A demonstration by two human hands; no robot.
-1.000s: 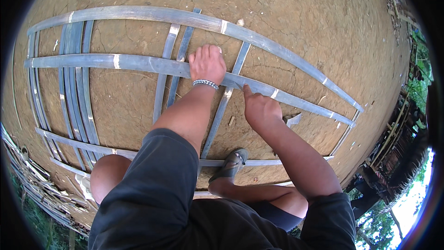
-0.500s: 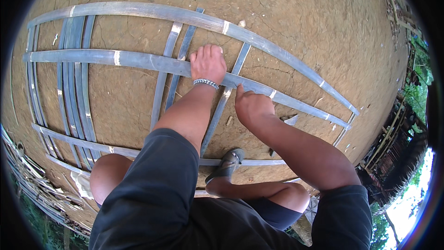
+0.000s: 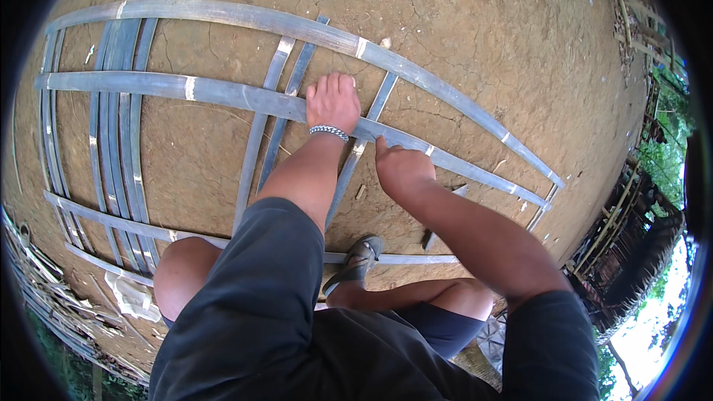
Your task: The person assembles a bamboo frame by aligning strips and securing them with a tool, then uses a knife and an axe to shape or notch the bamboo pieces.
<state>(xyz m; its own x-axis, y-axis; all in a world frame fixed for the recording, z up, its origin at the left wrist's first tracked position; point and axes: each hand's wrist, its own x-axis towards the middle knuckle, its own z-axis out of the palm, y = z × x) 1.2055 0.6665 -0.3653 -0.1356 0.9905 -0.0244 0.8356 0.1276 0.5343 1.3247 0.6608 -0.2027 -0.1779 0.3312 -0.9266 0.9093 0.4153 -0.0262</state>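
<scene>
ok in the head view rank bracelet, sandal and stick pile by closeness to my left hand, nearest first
1. Bracelet: just below the left hand
2. Sandal: lower down, slightly right
3. Stick pile: far lower left

Ground (image 3: pixel 475 37): bare earth, matt, rough, finely cracked. Middle long slat (image 3: pixel 275 101): bamboo-looking, smooth, faint sheen, paler bands at the nodes; far long slat (image 3: pixel 245 13), same finish. Bracelet (image 3: pixel 329 131): shiny metal links. Right sleeve (image 3: pixel 553 341): matt cloth. Shoe (image 3: pixel 363 255): matt, rubber-looking. Sticks (image 3: pixel 56 308) at ground's near left edge: rough dry wood.
</scene>
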